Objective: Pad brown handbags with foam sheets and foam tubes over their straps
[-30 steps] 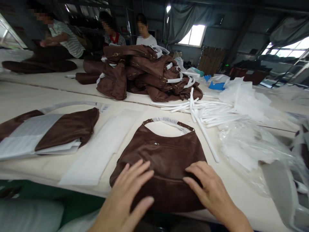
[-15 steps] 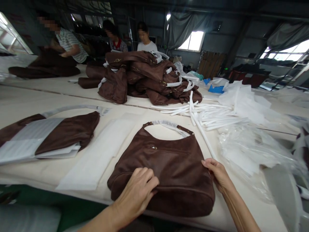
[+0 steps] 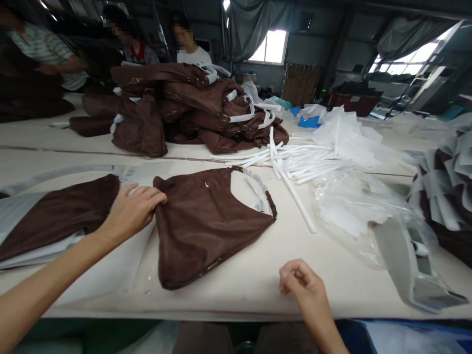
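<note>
A brown handbag [image 3: 206, 226] lies turned on the pale table, its wrapped strap [image 3: 258, 182] pointing right and its base toward the left. On its front is a slanted zip [image 3: 216, 199]. My left hand [image 3: 136, 209] grips the upper left corner of the bag, fingers closed at the edge. Over bare tabletop, below and right of the bag, my right hand [image 3: 304, 285] is apart from it, fingers curled with nothing visible in them. Left of my left hand lies another brown handbag [image 3: 70, 209] with a white sheet wrapped around it.
A heap of brown bags [image 3: 184, 108] covers the table's far side. White rods [image 3: 302, 160] lie scattered beyond the handbag. At right are clear plastic bags [image 3: 342, 216], a grey tape dispenser [image 3: 409, 265] and wrapped brown goods [image 3: 442, 182]. Several people stand across the table.
The handbag has turned, so its strap moved from the far side to the right. My left hand shifted to its corner; my right hand let go and came nearer.
</note>
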Available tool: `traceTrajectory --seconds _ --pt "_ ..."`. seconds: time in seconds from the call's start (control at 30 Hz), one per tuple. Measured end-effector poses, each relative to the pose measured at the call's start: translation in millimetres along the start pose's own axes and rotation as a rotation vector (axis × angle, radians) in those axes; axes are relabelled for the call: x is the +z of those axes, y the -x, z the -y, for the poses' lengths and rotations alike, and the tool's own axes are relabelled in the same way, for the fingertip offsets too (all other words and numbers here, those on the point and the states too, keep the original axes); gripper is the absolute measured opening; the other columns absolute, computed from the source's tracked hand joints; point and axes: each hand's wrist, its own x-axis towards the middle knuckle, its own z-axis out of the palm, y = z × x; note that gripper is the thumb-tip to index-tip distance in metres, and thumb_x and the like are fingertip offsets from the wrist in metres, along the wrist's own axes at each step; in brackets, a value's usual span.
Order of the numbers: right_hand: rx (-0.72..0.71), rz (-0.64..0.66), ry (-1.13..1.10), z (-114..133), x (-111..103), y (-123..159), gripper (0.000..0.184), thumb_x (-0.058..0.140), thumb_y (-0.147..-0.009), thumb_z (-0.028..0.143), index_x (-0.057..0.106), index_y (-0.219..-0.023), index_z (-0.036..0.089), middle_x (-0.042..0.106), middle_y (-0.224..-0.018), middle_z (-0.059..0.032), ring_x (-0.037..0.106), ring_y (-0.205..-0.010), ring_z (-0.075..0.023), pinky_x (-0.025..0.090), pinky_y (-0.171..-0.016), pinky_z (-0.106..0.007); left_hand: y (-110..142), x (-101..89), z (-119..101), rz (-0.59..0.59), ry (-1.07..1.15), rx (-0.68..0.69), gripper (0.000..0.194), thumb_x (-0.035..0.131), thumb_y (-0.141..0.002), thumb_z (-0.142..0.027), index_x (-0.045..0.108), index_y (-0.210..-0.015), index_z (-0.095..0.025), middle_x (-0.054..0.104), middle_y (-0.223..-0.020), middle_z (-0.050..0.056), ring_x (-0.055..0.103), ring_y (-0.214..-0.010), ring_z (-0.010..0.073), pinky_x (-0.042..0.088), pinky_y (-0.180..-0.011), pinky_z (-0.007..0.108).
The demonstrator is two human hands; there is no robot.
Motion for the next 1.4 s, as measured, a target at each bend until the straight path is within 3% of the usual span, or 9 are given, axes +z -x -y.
traceTrajectory --seconds 0.13,0.27,0.43,0.67,0.87,1.0,1.1,1.2,1.4 --pt "-0.118 -0.131 0.190 20.6 -24.2 -77.7 0.033 0.062 -0.077 0.049 0.062 -0.088 0.019 0.064 -0.078 -0.0038 0.060 -0.072 -0.0183 0.049 -0.064 -0.028 -23.4 -15.3 -22.0 -0.055 0.024 -0.147 0.024 0.040 -0.083 -0.011 0.062 -0.080 -0.020 0.068 -0.089 0.004 0.059 -0.089 0.0216 0.040 -0.096 0.038" --pt "-0.028 -0.132 0.356 20.6 -13.8 -148.1 0.033 0.057 -0.076 0.043 0.061 -0.100 0.019 0.067 -0.095 -0.0070 0.064 -0.078 -0.0198 0.049 -0.061 -0.029 -42.8 -16.7 -101.6 -0.001 0.278 -0.023 0.019 0.045 -0.086 -0.014 0.063 -0.086 -0.019 0.070 -0.095 0.004 0.060 -0.094 0.0208 0.044 -0.091 0.035" --pt "0.003 -0.174 0.476 18.4 8.3 -185.2 0.020 0.064 -0.064 0.023 0.063 -0.084 0.020 0.066 -0.080 -0.0043 0.062 -0.083 -0.0213 0.045 -0.068 -0.028 -61.9 22.2 -195.5 0.288 0.421 0.147 0.026 0.041 -0.090 -0.010 0.065 -0.094 -0.020 0.070 -0.094 0.003 0.062 -0.092 0.0192 0.045 -0.086 0.031" --pt "0.082 -0.119 0.344 16.4 -9.9 -163.6 0.011 0.055 -0.059 0.023 0.061 -0.067 0.021 0.051 -0.049 0.0036 0.049 -0.051 -0.0145 0.033 -0.045 -0.023 -76.1 75.1 -219.7 0.539 0.343 0.204 0.029 0.042 -0.099 -0.034 0.066 -0.113 -0.024 0.069 -0.109 0.005 0.063 -0.102 0.0232 0.042 -0.090 0.035" --pt "0.215 0.026 0.040 13.9 -14.8 -136.1 0.007 0.055 -0.049 0.021 0.054 -0.056 0.019 0.042 -0.041 0.0048 0.032 -0.038 -0.0081 0.017 -0.036 -0.021 -59.8 68.8 -226.7 0.563 0.270 0.126 0.052 0.034 -0.099 -0.051 0.072 -0.091 -0.018 0.068 -0.099 0.011 0.062 -0.097 0.0272 0.043 -0.085 0.039" --pt "0.253 0.090 -0.151 14.0 -14.8 -122.7 0.022 0.062 -0.049 0.024 0.060 -0.068 0.016 0.043 -0.046 0.0061 0.033 -0.039 -0.0067 0.015 -0.035 -0.018 -55.0 58.6 -246.2 0.461 0.342 0.086 0.025 0.054 -0.089 -0.032 0.071 -0.090 -0.015 0.067 -0.109 0.013 0.056 -0.113 0.0307 0.041 -0.099 0.043" --pt "0.244 0.145 -0.254 16.9 -16.6 -113.3 0.031 0.073 -0.051 0.032 0.055 -0.070 0.017 0.045 -0.052 0.0067 0.033 -0.041 -0.0052 0.017 -0.036 -0.017 -63.0 56.9 -260.0 0.374 0.719 -0.184 0.027 0.056 -0.079 -0.013 0.066 -0.103 -0.016 0.066 -0.119 0.011 0.055 -0.118 0.0257 0.037 -0.106 0.037" --pt "0.213 0.183 -0.303 19.3 -13.9 -102.4 0.045 0.084 -0.052 0.040 0.050 -0.071 0.018 0.049 -0.056 0.0059 0.035 -0.043 -0.0044 0.020 -0.037 -0.017 -80.8 64.5 -269.7 0.335 0.964 -0.569 0.029 0.052 -0.089 -0.027 0.059 -0.115 -0.016 0.068 -0.113 0.013 0.061 -0.111 0.0250 0.043 -0.100 0.036" --pt "0.053 0.304 -0.093 14.8 -19.0 -94.2 0.049 0.083 -0.061 0.054 0.055 -0.079 0.019 0.055 -0.056 0.0044 0.044 -0.044 -0.0081 0.032 -0.041 -0.019 -108.5 90.2 -282.5 0.349 1.147 -0.836 0.028 0.041 -0.096 -0.033 0.053 -0.108 -0.011 0.072 -0.095 0.013 0.069 -0.071 0.0176 0.052 -0.061 0.025"
